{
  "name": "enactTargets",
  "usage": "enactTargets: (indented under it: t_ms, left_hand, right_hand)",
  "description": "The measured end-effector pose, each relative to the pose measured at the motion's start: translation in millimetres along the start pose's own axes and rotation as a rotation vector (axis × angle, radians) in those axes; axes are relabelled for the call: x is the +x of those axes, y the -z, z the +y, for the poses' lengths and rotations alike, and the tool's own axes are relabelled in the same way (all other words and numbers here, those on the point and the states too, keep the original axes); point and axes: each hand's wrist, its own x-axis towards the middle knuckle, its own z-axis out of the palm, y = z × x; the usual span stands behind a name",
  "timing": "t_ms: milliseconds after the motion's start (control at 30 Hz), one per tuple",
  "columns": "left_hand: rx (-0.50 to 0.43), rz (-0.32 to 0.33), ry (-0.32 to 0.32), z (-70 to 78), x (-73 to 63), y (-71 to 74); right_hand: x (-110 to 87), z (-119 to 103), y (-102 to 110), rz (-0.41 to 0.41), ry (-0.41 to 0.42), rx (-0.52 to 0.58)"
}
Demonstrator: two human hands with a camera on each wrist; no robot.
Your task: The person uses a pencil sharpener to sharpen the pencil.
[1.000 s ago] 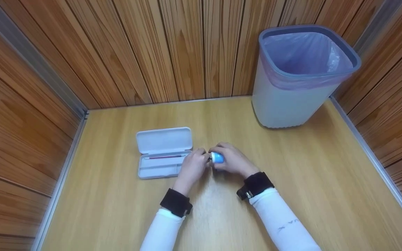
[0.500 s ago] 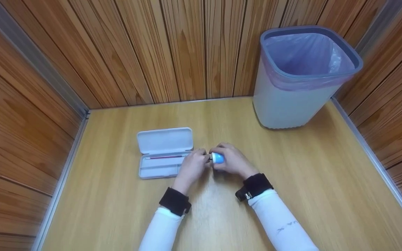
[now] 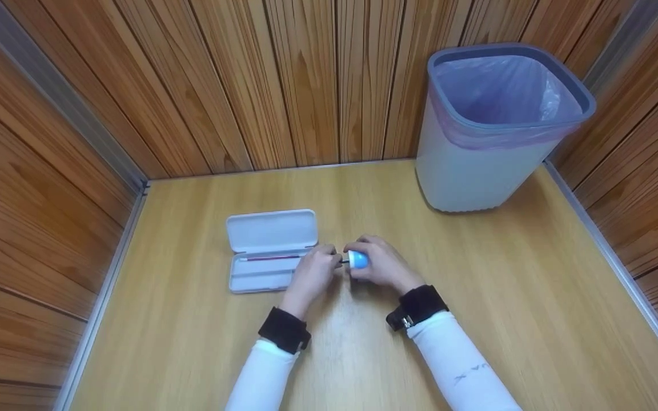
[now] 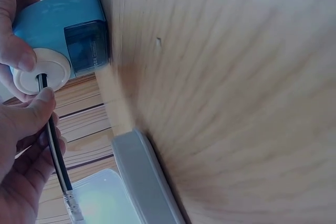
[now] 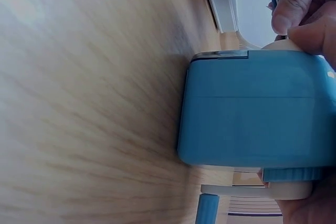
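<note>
My left hand (image 3: 313, 275) pinches a dark striped pencil (image 4: 59, 158) with a silvery band at its rear end. The pencil's front end sits in the hole of the round white face of a blue crank pencil sharpener (image 4: 58, 17). My right hand (image 3: 385, 264) grips that sharpener from its far side, thumb near the white face. In the right wrist view, the sharpener's blue body (image 5: 252, 108) hides much of that hand. A pale crank arm (image 5: 236, 190) with a blue knob (image 5: 207, 209) shows at its back. The pencil's tip is hidden inside.
An open pale pencil case (image 3: 272, 229) lies left of my left hand, a thin reddish pencil (image 3: 272, 258) inside. A lined waste bin (image 3: 472, 171) stands at the back right. Wooden walls (image 3: 306, 85) border the table (image 3: 192, 342). A tiny bit (image 4: 158, 41) lies on the tabletop.
A little more of the pencil shows between my left fingers and the sharpener, as the gap there has widened slightly. Both hands otherwise keep their holds; the view has shifted a little.
</note>
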Motion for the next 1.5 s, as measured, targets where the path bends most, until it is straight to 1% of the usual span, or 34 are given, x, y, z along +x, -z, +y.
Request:
enactTargets:
  t_ms: [167, 400, 567, 667, 800, 933, 1067, 1267, 1400, 1500]
  left_hand:
    - [0.004, 0.008, -0.01, -0.8, 0.1, 0.7]
    - [-0.023, 0.002, -0.005, -2.0, -1.2, 0.2]
    - [-0.01, -0.005, -0.013, -2.3, -1.0, 0.4]
    - [0.013, -0.005, -0.025, -2.9, -1.2, 0.2]
    - [0.046, 0.01, -0.05, -4.0, -1.2, 0.8]
    - [0.008, 0.014, -0.045, -5.6, -2.0, 1.3]
    - [-0.022, 0.0, -0.034, -7.1, -2.3, 1.9]
    - [-0.087, -0.041, 0.005, -6.7, -4.7, 5.5]
    - [-0.131, -0.059, 0.037, -6.7, -6.3, 6.5]
    - [-0.145, -0.069, 0.054, -7.1, -6.6, 6.6]
  right_hand:
    - [0.1, -0.1, 0.5, 0.001, -0.008, -0.003]
    - [-1.0, -0.4, 1.2, -0.004, 0.002, -0.013]
    - [-1.3, 0.3, 1.9, -0.008, 0.0, -0.018]
    - [-0.7, 1.1, 1.8, -0.001, 0.015, -0.026]
    - [0.4, 1.7, 1.4, 0.009, 0.03, -0.036]
    - [0.9, 1.4, 1.6, 0.0, 0.016, -0.039]
    - [0.8, 0.4, 2.0, -0.011, -0.01, -0.03]
    - [0.3, -0.9, 1.2, -0.03, -0.059, -0.002]
    - [0.2, -1.2, 0.5, -0.033, -0.065, 0.002]
    - [0.2, -1.6, 0.7, -0.031, -0.061, -0.003]
